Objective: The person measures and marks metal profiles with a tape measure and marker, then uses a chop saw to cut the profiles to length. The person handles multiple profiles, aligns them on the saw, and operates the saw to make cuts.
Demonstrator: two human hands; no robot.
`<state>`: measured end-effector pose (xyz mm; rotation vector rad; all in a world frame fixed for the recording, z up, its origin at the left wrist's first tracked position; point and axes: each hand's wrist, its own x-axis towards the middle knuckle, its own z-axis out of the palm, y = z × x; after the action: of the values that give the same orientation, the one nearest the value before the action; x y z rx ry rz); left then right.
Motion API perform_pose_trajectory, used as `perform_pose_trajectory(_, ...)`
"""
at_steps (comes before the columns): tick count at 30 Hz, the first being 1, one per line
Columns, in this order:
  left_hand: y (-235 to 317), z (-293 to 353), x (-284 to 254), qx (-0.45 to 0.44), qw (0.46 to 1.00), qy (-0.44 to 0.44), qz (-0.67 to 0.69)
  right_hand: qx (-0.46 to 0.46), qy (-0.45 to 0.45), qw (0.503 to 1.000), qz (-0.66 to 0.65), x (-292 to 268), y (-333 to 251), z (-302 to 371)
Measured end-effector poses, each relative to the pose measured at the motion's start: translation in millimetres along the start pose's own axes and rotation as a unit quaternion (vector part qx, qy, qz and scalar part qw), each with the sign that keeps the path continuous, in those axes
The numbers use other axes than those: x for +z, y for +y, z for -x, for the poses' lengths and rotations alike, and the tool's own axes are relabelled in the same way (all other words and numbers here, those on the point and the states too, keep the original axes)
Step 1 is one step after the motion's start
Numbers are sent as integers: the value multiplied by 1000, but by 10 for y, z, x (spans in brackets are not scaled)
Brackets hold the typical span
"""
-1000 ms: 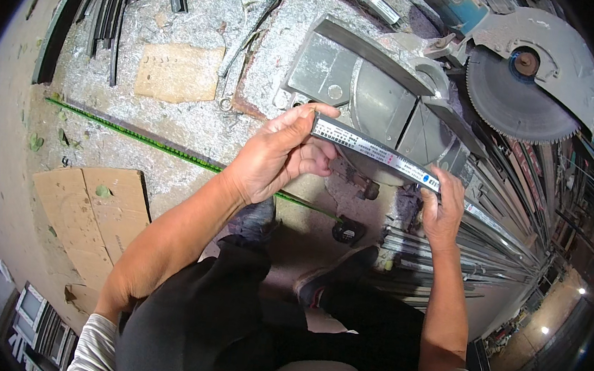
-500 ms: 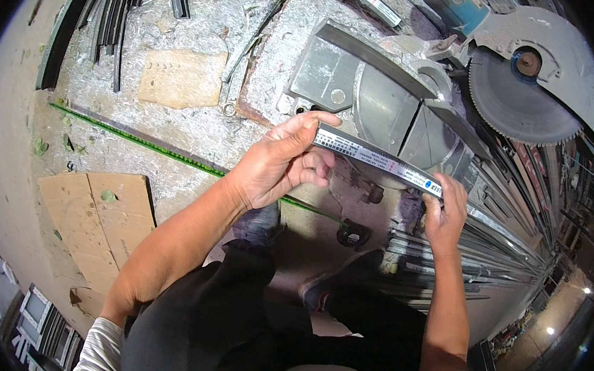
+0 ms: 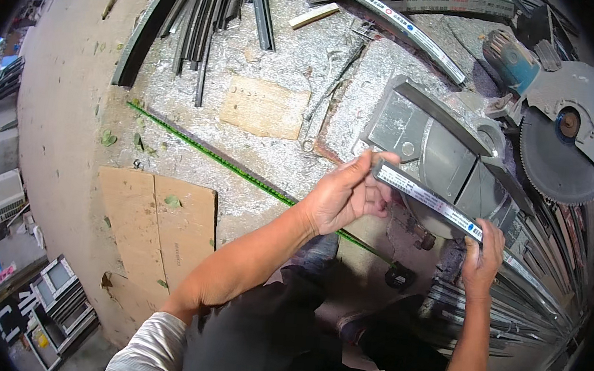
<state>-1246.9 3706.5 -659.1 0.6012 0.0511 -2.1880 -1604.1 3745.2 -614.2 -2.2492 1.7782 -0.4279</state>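
A short metal profile (image 3: 428, 203), dark with a printed film along one face, slants across in front of me. My left hand (image 3: 345, 195) grips its left end between thumb and forefinger, the other fingers curled below. Around the opposite end is my right hand (image 3: 483, 255), fingers closed on it. Just beyond the profile lies the grey table of a mitre saw (image 3: 399, 127), whose toothed round blade (image 3: 550, 162) is raised at the right. A green tape measure blade (image 3: 208, 155) runs along the ground under my left forearm to its dark case (image 3: 399, 276).
Dark strips (image 3: 196, 32) lie at the upper left, a long film-covered profile (image 3: 402, 29) at the top. Many metal lengths (image 3: 470, 307) are stacked to the right. Flattened cardboard (image 3: 159, 226) lies left of my arm, with a smaller brown piece (image 3: 265, 108) beyond it.
My view has swung left, so the saw, the tape and my hands all sit farther right and lower in the picture. Both hands keep hold of the metal profile.
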Motion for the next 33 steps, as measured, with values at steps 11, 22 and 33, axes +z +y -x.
perform_pose_trajectory(11, 289, 211, -185, 163, 986, 9, 29, -92, 84, 991, -42, 727, -873, -657)
perform_pose_trajectory(22, 882, 65, -633, 247, 927, 111, -260, -64, 105, 986, -115, 1263, -1924, -1342)
perform_pose_trajectory(33, 2018, 368, -1101, 363, 871, 238, -230, -70, 70, 994, -50, 751, -888, -943)
